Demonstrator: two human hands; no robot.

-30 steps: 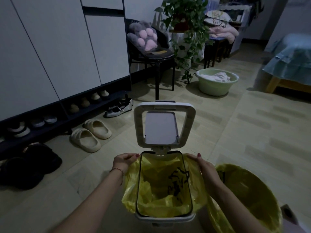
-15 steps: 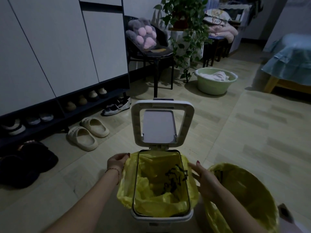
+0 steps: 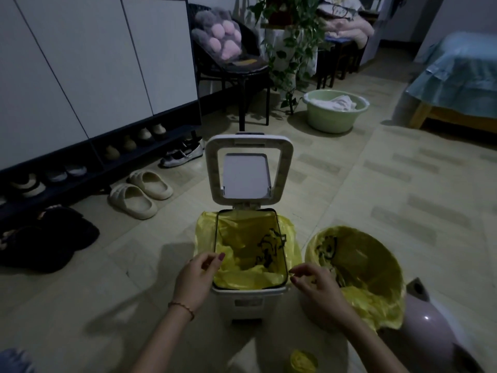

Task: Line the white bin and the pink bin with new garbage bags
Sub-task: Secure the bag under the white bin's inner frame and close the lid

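The white bin (image 3: 248, 300) stands on the floor with its lid (image 3: 248, 173) swung up. A yellow garbage bag (image 3: 250, 254) lines it, its edge folded over the rim. My left hand (image 3: 197, 278) pinches the bag's edge at the near left corner. At the near right corner my right hand (image 3: 318, 288) pinches the bag's edge. To the right stands the round pink bin (image 3: 305, 305), lined with a second yellow bag (image 3: 368, 267). Each bag carries a black print.
A roll of yellow bags (image 3: 301, 360) lies on the floor near me. A pink domed lid (image 3: 427, 337) rests at the lower right. Slippers (image 3: 139, 193) and shoes line the left cabinet. A chair (image 3: 234, 63), plant and green basin (image 3: 336, 110) stand farther back.
Both hands have slid from the far sides of the white bin's rim to its near corners. The view has pulled back a little.
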